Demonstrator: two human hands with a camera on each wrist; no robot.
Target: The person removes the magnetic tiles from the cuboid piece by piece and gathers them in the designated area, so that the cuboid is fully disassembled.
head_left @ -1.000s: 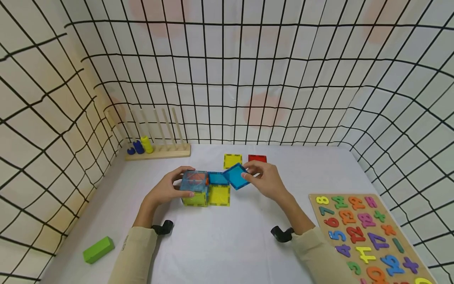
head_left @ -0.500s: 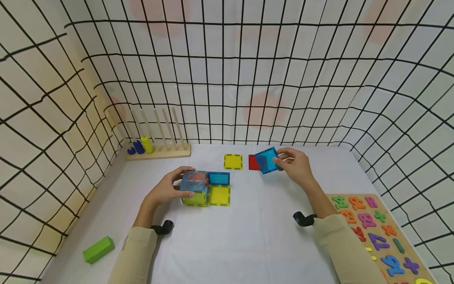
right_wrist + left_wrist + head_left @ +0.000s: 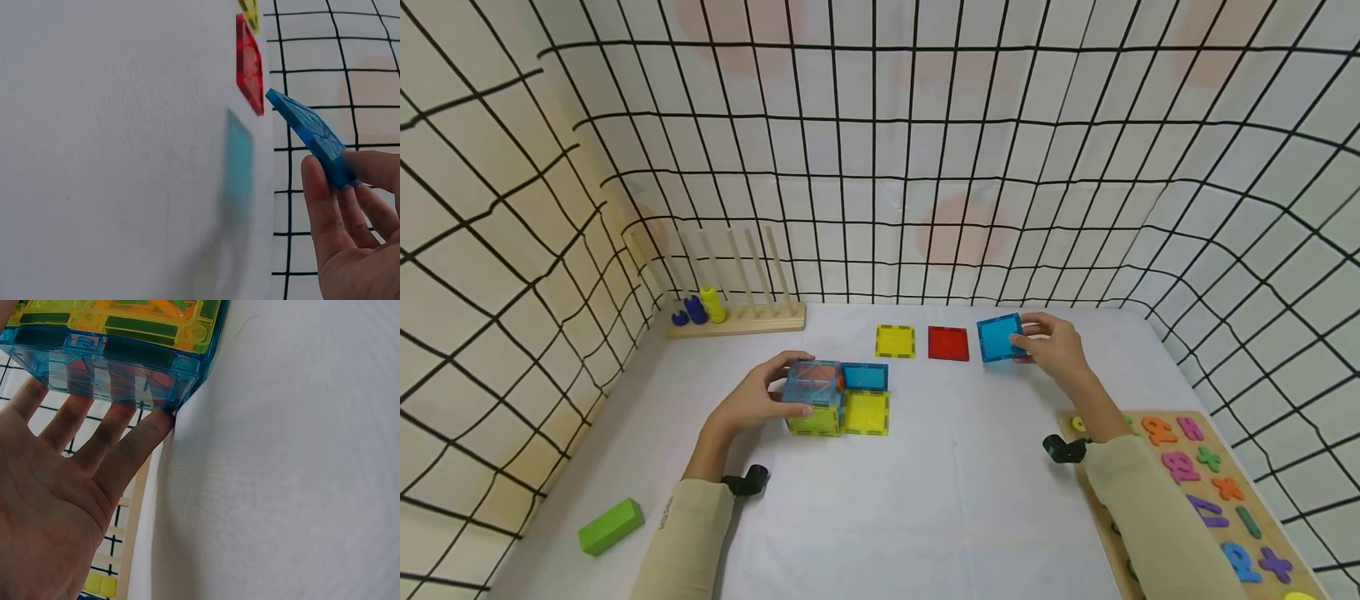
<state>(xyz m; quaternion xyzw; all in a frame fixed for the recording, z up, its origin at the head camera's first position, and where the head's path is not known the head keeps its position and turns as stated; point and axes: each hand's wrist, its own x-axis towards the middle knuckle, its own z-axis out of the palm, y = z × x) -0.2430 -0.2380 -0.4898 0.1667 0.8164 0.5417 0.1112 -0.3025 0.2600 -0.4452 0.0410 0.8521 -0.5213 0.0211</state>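
In the head view, my left hand holds a small box of clear magnetic tiles, blue on top and yellow-green in front. The left wrist view shows its fingers against one blue side of the box. A blue magnetic tile and a yellow magnetic tile adjoin the box on its right. My right hand pinches a square blue magnetic tile by its right edge. In the right wrist view this tile hangs tilted above the tablecloth, its bluish shadow below.
Loose yellow and red square tiles lie at the back. A wooden peg rack with blue and yellow beads stands back left. A green block lies front left, and a number board lies under the right forearm.
My right hand has carried the blue magnetic tile away from the box, rightward past the red tile, which is uncovered again. The left hand stays on the box.
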